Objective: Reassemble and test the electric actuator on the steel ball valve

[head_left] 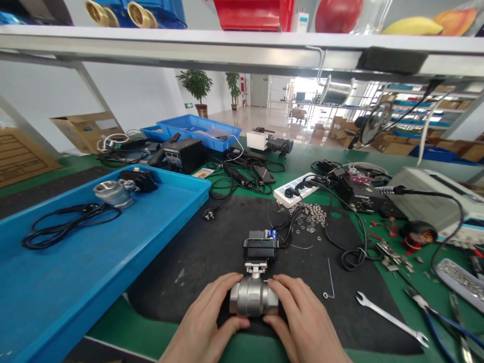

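Observation:
A steel valve body (252, 298) with a black actuator box (260, 247) on its far side lies on the black mat (212, 252) near the front edge. My left hand (206, 317) grips the valve's left end, fingers curled around it. My right hand (302, 317) clasps the right end the same way. A cable runs from the actuator toward the power strip (298, 189).
A big blue tray (113, 252) at left holds another valve (113, 193) and a black cord (64, 224). A spanner (391, 318), pliers (438, 315), loose washers (308, 217), a wire hook (330, 280) and a white instrument box (431, 201) lie at right. A shelf (242, 45) runs overhead.

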A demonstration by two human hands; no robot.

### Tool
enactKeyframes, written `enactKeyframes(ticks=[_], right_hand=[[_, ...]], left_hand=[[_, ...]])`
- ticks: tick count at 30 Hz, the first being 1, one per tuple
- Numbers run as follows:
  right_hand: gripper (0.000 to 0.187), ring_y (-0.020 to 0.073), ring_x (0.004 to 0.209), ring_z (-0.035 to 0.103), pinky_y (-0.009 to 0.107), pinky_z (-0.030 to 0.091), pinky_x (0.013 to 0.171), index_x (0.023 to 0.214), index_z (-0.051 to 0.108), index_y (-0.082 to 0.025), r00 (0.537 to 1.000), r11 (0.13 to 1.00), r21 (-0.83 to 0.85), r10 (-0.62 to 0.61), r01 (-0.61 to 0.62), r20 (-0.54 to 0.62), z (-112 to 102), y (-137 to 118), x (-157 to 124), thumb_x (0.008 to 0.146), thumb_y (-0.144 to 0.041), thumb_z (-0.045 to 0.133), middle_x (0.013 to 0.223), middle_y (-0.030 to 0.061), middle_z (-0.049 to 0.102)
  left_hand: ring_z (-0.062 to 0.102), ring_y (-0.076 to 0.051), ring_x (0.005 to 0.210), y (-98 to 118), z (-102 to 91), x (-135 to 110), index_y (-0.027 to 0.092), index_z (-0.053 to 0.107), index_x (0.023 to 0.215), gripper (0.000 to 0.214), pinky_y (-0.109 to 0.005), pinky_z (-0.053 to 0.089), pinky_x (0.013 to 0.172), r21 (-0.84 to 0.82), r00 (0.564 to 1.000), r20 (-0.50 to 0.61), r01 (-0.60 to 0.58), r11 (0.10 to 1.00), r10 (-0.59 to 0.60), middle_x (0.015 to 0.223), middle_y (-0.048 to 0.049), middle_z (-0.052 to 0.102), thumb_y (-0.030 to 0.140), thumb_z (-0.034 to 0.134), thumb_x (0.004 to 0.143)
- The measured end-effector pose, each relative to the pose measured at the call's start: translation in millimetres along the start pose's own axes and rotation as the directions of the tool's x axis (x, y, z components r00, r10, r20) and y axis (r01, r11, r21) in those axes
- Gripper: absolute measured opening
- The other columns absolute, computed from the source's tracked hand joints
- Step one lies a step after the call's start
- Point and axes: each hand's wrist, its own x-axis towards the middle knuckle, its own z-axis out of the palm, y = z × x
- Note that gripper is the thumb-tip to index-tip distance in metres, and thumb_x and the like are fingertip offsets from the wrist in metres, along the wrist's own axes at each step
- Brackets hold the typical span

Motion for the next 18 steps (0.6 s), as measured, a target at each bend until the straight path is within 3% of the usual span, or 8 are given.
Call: enactKeyframes(ticks=[3,7,10,12,15,16,18], right_hand=[[0.068,0.0296,0.110,0.066,0.042,0.062,0.090,0.139,0.046,-0.021,1.000,1.000,0.006,0.011,-0.011,0.029,-14,12,-7,0.080,-0.022,0.079,0.130,0.0119,0.066],[0.028,0.0264,0.101,0.065,0.044,0.060,0.086,0.123,0.057,-0.025,0.991,0.985,-0.108,0.136,-0.135,-0.002,-35,52,-33,0.096,-0.027,0.062,0.114,0.0086,0.067],[0.018,0.0268,0.098,0.062,0.046,0.057,0.083,0.115,0.062,-0.027,0.971,0.963,-0.157,0.232,-0.220,0.062,-42,80,-50,0.098,-0.033,0.057,0.108,0.0072,0.065],[0.017,0.0262,0.097,0.062,0.045,0.056,0.082,0.112,0.064,-0.028,0.961,0.957,-0.151,0.262,-0.246,0.095,-41,89,-57,0.100,-0.034,0.054,0.106,0.0062,0.065],[0.017,0.0251,0.096,0.061,0.044,0.054,0.084,0.110,0.064,-0.030,0.952,0.954,-0.116,0.289,-0.277,0.103,-35,92,-60,0.102,-0.034,0.049,0.104,0.0047,0.065],[0.017,0.0247,0.096,0.061,0.044,0.053,0.085,0.109,0.064,-0.030,0.950,0.953,-0.099,0.295,-0.286,0.097,-34,92,-60,0.102,-0.034,0.049,0.104,0.0043,0.065],[0.015,0.0239,0.096,0.061,0.042,0.052,0.086,0.107,0.063,-0.029,0.949,0.951,-0.052,0.308,-0.305,0.060,-31,92,-62,0.102,-0.035,0.050,0.103,0.0037,0.066]], left_hand=[[0.067,-0.027,0.121,-1,-1.5,2,0.031,0.049,0.137,0.063,-0.038,0.059,0.101,0.014,1.000,0.002,-0.014,1.000,0.014,0.135,-0.0069,0.066,0.033,0.080,0.082],[0.067,-0.025,0.123,0,-3.5,1,0.032,0.049,0.138,0.062,-0.036,0.059,0.101,0.035,0.999,0.049,0.012,0.999,-0.014,0.138,-0.0053,0.064,0.033,0.079,0.084],[0.065,-0.025,0.124,3,-6.8,-1,0.031,0.047,0.142,0.065,-0.037,0.058,0.102,0.087,0.998,0.055,0.024,0.996,-0.029,0.142,-0.0059,0.060,0.038,0.077,0.085],[0.064,-0.027,0.124,12,-9.0,-2,0.028,0.048,0.141,0.064,-0.039,0.058,0.102,0.139,0.999,-0.041,0.031,0.990,-0.026,0.142,-0.0084,0.059,0.043,0.076,0.086],[0.067,-0.024,0.110,44,-5.4,3,0.023,0.059,0.128,0.039,-0.034,0.059,0.093,0.178,0.961,-0.255,-0.057,0.982,0.102,0.124,-0.0094,0.065,0.035,0.069,0.092],[0.068,-0.021,0.102,59,-0.8,7,0.022,0.063,0.120,0.025,-0.030,0.058,0.087,0.180,0.944,-0.270,-0.144,0.973,0.190,0.113,-0.0076,0.068,0.027,0.066,0.095],[0.068,-0.017,0.087,90,14.6,19,0.023,0.068,0.106,0.013,-0.026,0.057,0.078,0.176,0.920,-0.158,-0.332,0.927,0.359,0.098,-0.0025,0.070,0.017,0.061,0.096]])
